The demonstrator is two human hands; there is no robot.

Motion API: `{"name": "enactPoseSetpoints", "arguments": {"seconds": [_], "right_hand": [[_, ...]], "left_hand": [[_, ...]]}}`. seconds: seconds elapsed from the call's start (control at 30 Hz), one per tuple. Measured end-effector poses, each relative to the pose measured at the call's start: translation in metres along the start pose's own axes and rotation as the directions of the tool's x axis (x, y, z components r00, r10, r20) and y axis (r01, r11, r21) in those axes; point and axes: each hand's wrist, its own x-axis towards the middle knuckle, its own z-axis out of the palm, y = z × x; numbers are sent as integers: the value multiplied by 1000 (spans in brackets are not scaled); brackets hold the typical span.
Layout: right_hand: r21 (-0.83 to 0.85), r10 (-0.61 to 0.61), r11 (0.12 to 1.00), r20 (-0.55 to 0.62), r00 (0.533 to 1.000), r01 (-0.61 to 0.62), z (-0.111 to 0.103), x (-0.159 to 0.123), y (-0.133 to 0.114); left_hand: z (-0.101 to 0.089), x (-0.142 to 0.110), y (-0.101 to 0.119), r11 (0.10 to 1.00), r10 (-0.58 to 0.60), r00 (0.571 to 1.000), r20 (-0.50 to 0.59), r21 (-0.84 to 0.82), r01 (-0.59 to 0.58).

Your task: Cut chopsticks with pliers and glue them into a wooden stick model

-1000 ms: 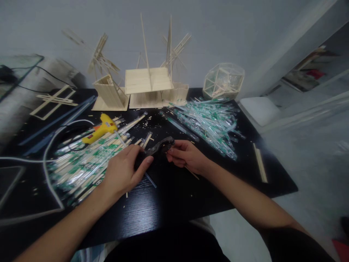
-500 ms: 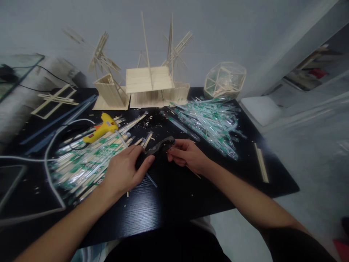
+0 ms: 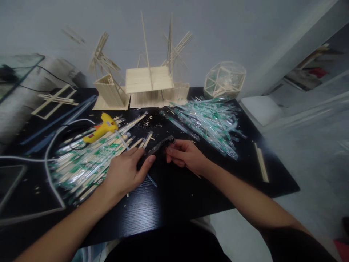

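Observation:
Over the middle of the dark table I hold a slim black tool (image 3: 160,146) that looks like a folding pocketknife; its exact kind is hard to make out. My left hand (image 3: 128,165) is wrapped round its lower left end, thumb lying along it. At its upper right end, my right hand (image 3: 181,153) has its fingers closed on the tool's underside; the fingertips are partly hidden. A yellow glue gun (image 3: 101,129) lies to the left on a pile of wrapped wooden sticks (image 3: 89,162). A thin bluish strip (image 3: 151,180) shows under my left hand.
At the back stand a wooden stick model (image 3: 149,80) and a clear faceted container (image 3: 225,80). Empty plastic wrappers (image 3: 209,122) are heaped on the right, near loose sticks (image 3: 261,162). A white cable (image 3: 47,178) loops at the left; stick frames (image 3: 54,102) lie behind.
The black tool now looks straighter and less bent between my hands. My right fingers have shifted slightly left along it. My left hand has barely moved.

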Motion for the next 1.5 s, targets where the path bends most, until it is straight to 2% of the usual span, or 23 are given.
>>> {"name": "enactPoseSetpoints", "arguments": {"seconds": [0.6,0.97,1.5], "right_hand": [[49,-28,998,64,998,25,-2,0,-1],[8,-5,1000,16,1000,5,-3,1,-1],[5,15,1000,-6,1000,-15,-4,3,2]], "left_hand": [[2,-3,-7,999,34,994,-101,-3,-35],[1,-1,-5,999,37,999,-19,37,-37],[-1,1,-3,999,13,999,43,47,-15]]}}
